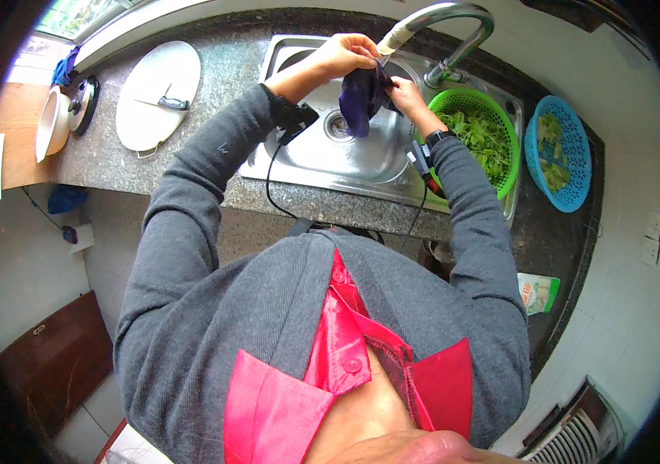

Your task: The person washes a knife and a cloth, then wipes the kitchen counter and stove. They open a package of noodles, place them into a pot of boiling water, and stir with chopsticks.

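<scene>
A dark purple cloth (359,101) hangs over the stainless steel sink (382,159), just below the spout of the chrome faucet (469,23). My left hand (353,55) pinches its upper edge close to the spout. On the cloth's other side, my right hand (406,95) grips it a little lower. A thin stream seems to run from the spout onto the cloth, partly hidden by my fingers. Under the cloth's lower end, the drain (338,126) shows in the basin floor.
Right of the basin stands a green colander (514,151) of leafy greens. Beyond it, a blue plastic basket (579,168) holds some leaves. A knife (173,104) lies on the white cutting board (153,66) at left, near a pot lid (85,107). A packet (537,293) sits at right.
</scene>
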Tool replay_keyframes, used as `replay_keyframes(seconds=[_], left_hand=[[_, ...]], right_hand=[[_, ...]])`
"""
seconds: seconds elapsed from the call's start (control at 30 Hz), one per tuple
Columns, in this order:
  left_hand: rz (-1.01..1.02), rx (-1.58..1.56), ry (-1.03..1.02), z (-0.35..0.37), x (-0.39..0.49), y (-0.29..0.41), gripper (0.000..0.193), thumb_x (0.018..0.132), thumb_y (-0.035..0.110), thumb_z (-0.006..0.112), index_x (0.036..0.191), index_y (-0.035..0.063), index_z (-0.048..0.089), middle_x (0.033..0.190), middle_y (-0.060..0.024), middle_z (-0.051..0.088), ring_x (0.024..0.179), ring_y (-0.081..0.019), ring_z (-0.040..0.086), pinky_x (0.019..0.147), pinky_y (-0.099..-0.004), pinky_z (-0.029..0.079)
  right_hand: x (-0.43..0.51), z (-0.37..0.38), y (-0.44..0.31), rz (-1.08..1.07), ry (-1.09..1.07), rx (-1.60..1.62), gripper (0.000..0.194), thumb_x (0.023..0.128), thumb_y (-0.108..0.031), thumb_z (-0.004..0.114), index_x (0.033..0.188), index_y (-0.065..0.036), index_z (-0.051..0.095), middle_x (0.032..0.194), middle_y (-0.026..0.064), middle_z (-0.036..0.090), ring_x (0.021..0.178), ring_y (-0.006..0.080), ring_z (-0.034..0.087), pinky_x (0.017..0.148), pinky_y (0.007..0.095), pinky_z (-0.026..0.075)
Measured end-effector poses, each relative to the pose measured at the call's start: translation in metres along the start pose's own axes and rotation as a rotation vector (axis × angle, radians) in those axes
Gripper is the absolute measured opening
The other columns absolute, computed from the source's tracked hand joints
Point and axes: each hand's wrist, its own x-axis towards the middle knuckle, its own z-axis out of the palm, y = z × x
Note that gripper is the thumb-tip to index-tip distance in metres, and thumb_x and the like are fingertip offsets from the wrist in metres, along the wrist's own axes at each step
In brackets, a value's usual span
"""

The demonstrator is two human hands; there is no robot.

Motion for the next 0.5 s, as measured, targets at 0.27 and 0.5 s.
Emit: replay_keyframes(seconds=[0.27,0.5], left_hand=[[0.087,-0.110,0.145,-0.035,-0.033,0.015,0.016,0.074,0.010,0.064,0.089,0.0054,0.062,0.081,0.0004,0.060,0.077,-0.0075,0.054,0.073,-0.0207,0.042],[-0.183,-0.164,0.238,-0.006,-0.026,-0.026,0.023,0.075,0.009,0.060,0.098,0.0055,0.060,0.084,-0.0021,0.060,0.076,-0.0109,0.054,0.069,-0.0239,0.043]], right_hand=[[0.001,0.000,-0.001,0.102,0.004,0.162,0.028,0.079,-0.023,0.049,0.091,-0.002,0.062,0.078,0.0111,0.063,0.072,0.0190,0.059,0.065,0.0320,0.046],[-0.010,0.003,-0.095,0.274,-0.086,0.696,0.016,0.080,-0.021,0.052,0.084,-0.007,0.057,0.071,0.0012,0.054,0.063,0.0135,0.052,0.053,0.0292,0.044]])
